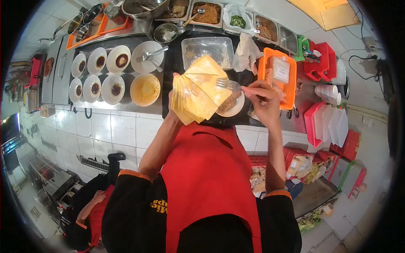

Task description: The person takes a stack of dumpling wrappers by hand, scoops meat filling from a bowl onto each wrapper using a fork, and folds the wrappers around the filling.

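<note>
My left grip [171,113] grasps a fan of yellow wonton wrappers [197,90] over the table [172,55], probably spread so each sheet is reachable. Right grip [262,96] pinches a fork [228,84] at the top wrapper; mince bowl [237,108] just below, presumably for short reach.

Your fork [228,84] was shiny metal; the yellow sheets [196,97] looked smooth, slightly glossy. White bowls [106,90] were smooth, glossy; orange tray [290,95], plastic. Your apron [206,160] was matt cloth, the tiles [122,130] glossy.
</note>
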The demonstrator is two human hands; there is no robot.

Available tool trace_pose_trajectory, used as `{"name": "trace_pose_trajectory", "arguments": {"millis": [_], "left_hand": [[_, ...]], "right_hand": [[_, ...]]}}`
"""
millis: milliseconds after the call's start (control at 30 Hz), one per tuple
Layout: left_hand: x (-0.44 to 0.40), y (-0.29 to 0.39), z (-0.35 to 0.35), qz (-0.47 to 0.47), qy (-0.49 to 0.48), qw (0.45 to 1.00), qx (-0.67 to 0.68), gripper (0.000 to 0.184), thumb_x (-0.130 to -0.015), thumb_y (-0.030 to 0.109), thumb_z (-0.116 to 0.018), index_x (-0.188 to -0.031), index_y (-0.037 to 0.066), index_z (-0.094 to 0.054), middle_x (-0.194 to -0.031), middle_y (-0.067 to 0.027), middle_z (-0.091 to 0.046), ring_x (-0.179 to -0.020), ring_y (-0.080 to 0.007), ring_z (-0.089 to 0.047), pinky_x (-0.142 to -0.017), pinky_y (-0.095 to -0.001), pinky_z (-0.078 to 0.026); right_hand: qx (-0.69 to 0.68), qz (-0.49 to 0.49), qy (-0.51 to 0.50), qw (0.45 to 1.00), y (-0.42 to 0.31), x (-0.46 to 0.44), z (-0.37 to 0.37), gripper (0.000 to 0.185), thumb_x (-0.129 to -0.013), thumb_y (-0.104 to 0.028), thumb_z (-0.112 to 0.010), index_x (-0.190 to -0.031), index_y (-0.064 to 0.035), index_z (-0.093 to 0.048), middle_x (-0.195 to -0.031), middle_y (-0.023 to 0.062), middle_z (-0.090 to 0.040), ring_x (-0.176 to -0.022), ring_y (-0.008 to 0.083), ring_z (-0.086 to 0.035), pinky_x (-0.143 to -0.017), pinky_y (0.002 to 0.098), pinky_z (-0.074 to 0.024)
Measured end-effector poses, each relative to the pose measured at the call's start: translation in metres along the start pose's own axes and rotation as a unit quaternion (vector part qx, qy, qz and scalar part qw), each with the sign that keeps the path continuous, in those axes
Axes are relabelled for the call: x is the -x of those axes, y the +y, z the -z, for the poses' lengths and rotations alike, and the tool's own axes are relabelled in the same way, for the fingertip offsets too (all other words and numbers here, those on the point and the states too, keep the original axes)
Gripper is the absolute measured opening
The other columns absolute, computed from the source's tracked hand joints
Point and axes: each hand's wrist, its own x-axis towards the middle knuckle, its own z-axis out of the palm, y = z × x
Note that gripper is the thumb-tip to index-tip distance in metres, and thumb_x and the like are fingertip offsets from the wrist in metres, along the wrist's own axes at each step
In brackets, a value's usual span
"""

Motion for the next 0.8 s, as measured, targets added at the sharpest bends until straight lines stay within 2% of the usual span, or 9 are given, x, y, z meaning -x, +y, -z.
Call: {"name": "trace_pose_trajectory", "arguments": {"millis": [100, 233, 400, 500, 533, 567, 633, 667, 800], "left_hand": [[-0.003, 0.010, -0.001, -0.023, -0.005, 1.000, -0.015, 0.080, -0.100, 0.066, -0.036, -0.149, 0.002, -0.037, -0.141, -0.0202, -0.053, -0.126, -0.0342, -0.057, -0.105, -0.0478, -0.049], [-0.002, -0.007, 0.015, 0.037, 0.050, 0.982, -0.179, 0.075, -0.104, 0.060, -0.030, -0.147, 0.000, -0.037, -0.137, -0.0174, -0.057, -0.121, -0.0270, -0.061, -0.104, -0.0409, -0.051], [-0.002, -0.021, 0.014, 0.067, 0.022, 0.970, -0.232, 0.073, -0.105, 0.059, -0.028, -0.147, 0.000, -0.039, -0.134, -0.0169, -0.059, -0.116, -0.0264, -0.064, -0.101, -0.0398, -0.053], [-0.013, -0.017, 0.037, 0.073, 0.058, 0.987, -0.130, 0.075, -0.103, 0.061, -0.031, -0.147, 0.000, -0.039, -0.133, -0.0170, -0.059, -0.114, -0.0266, -0.065, -0.100, -0.0398, -0.053], [-0.012, -0.012, 0.042, 0.122, -0.022, 0.992, -0.038, 0.080, -0.101, 0.065, -0.034, -0.148, 0.000, -0.038, -0.135, -0.0192, -0.058, -0.117, -0.0294, -0.063, -0.101, -0.0438, -0.053], [-0.010, -0.009, 0.049, 0.100, 0.027, 0.993, -0.054, 0.085, -0.098, 0.068, -0.036, -0.149, 0.000, -0.036, -0.138, -0.0209, -0.056, -0.120, -0.0334, -0.061, -0.102, -0.0483, -0.051], [-0.006, -0.003, 0.087, 0.083, 0.078, 0.992, -0.059, 0.085, -0.099, 0.067, -0.037, -0.152, 0.001, -0.033, -0.144, -0.0224, -0.050, -0.128, -0.0378, -0.055, -0.107, -0.0525, -0.046], [0.000, -0.003, 0.094, 0.085, 0.082, 0.991, -0.055, 0.085, -0.099, 0.067, -0.037, -0.152, 0.001, -0.033, -0.144, -0.0224, -0.050, -0.128, -0.0378, -0.055, -0.107, -0.0525, -0.046], [0.024, 0.000, 0.105, 0.060, 0.075, 0.995, 0.029, 0.084, -0.100, 0.065, -0.039, -0.155, 0.002, -0.030, -0.152, -0.0218, -0.043, -0.136, -0.0392, -0.047, -0.114, -0.0524, -0.038]], "right_hand": [[0.020, -0.016, -0.016, 1.000, -0.003, 0.001, 0.014, 0.024, -0.090, 0.009, -0.066, -0.106, -0.0045, -0.077, -0.097, 0.0045, -0.066, -0.079, 0.0077, -0.058, -0.065, 0.0220, -0.0407], [-0.144, -0.038, -0.017, 0.989, -0.018, -0.004, -0.015, 0.012, -0.090, 0.001, -0.072, -0.102, -0.0006, -0.071, -0.094, 0.0013, -0.063, -0.073, 0.0066, -0.052, -0.065, 0.0214, -0.0400], [0.078, -0.013, -0.013, 0.997, -0.015, -0.005, -0.041, 0.018, -0.079, -0.006, -0.082, -0.090, -0.0016, -0.069, -0.095, 0.0051, -0.066, -0.080, 0.0106, -0.061, -0.069, 0.0230, -0.0470], [0.083, 0.100, 0.009, 0.991, -0.012, 0.001, -0.064, 0.021, -0.076, -0.005, -0.082, -0.093, -0.0017, -0.070, -0.097, 0.0069, -0.071, -0.075, 0.0111, -0.061, -0.066, 0.0242, -0.0480], [0.056, 0.104, 0.008, 0.993, -0.013, 0.009, -0.074, 0.026, -0.078, -0.006, -0.081, -0.102, -0.0034, -0.073, -0.098, 0.0079, -0.074, -0.071, 0.0122, -0.061, -0.065, 0.0259, -0.0490], [0.055, 0.096, 0.007, 0.994, -0.025, 0.017, -0.077, 0.026, -0.078, -0.006, -0.081, -0.102, -0.0034, -0.073, -0.098, 0.0079, -0.074, -0.071, 0.0122, -0.061, -0.065, 0.0259, -0.0490], [-0.016, -0.084, -0.155, 0.984, -0.058, 0.025, -0.073, 0.030, -0.082, -0.005, -0.079, -0.112, -0.0056, -0.075, -0.101, 0.0074, -0.075, -0.071, 0.0117, -0.062, -0.066, 0.0263, -0.0497], [-0.089, -0.113, -0.169, 0.975, -0.053, 0.030, -0.070, 0.028, -0.087, -0.005, -0.075, -0.115, -0.0064, -0.075, -0.103, 0.0054, -0.075, -0.070, 0.0092, -0.058, -0.066, 0.0257, -0.0492], [-0.078, -0.178, -0.046, 0.980, 0.059, 0.063, -0.039, 0.021, -0.091, -0.007, -0.071, -0.111, -0.0045, -0.076, -0.095, 0.0063, -0.074, -0.071, 0.0113, -0.059, -0.066, 0.0281, -0.0493]]}}
